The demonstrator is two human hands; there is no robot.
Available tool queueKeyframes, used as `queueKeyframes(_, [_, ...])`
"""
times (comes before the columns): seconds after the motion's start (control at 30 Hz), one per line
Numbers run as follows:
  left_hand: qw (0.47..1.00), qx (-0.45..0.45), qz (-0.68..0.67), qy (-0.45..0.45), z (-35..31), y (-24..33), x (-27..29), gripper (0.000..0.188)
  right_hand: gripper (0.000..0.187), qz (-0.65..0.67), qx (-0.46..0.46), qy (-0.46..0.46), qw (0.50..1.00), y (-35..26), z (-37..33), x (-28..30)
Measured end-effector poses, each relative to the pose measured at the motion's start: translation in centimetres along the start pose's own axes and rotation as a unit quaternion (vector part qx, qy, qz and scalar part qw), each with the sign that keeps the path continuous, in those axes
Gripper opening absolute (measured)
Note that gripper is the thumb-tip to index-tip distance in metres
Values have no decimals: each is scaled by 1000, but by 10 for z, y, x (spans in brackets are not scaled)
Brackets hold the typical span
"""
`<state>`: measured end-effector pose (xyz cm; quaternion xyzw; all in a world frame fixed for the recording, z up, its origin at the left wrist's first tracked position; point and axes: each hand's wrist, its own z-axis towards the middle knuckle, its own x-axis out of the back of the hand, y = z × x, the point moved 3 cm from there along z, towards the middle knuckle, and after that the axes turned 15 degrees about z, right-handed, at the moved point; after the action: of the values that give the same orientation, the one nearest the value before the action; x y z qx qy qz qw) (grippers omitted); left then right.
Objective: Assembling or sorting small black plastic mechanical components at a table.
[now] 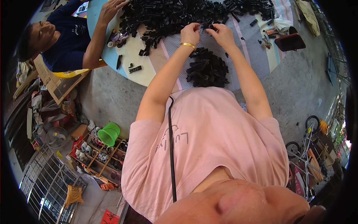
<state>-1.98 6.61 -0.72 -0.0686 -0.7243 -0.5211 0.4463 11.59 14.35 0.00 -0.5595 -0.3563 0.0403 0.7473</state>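
Observation:
Both my hands are over the round table, in front of a large heap of small black plastic pieces [164, 16]. The fingers of my left hand [190, 34], with a gold bracelet at its wrist, are pinched together at the heap's near edge; what they hold is too small to make out. My right hand [222, 35] pinches a small black plastic piece [213, 27] between thumb and forefinger, a short way from the left fingertips. Between my forearms, close to my body, lies a smaller pile of similar black pieces [207, 69].
The table wears a striped cloth [257, 56]. A phone or similar dark slab [290, 42] stands at its right edge beside small odds and ends. Another person [69, 41] sits at left, one hand by the heap. A green bucket [109, 134] and shoe rack [99, 158] stand lower left.

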Motion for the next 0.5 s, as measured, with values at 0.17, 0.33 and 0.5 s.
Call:
queueKeyframes(0.17, [984, -118, 132, 27, -5, -21, 13, 25, 34, -40, -35, -64, 996, -16, -15, 13])
queueKeyframes(0.33, [977, -115, 166, 64, -14, -18, 16, 23, 35, -64, -15, -69, 995, -12, -37, -3])
queueKeyframes(0.5, [987, -73, 137, 48, -18, -27, 19, 23, 24, -31, 95, -91, 991, -18, -38, -28])
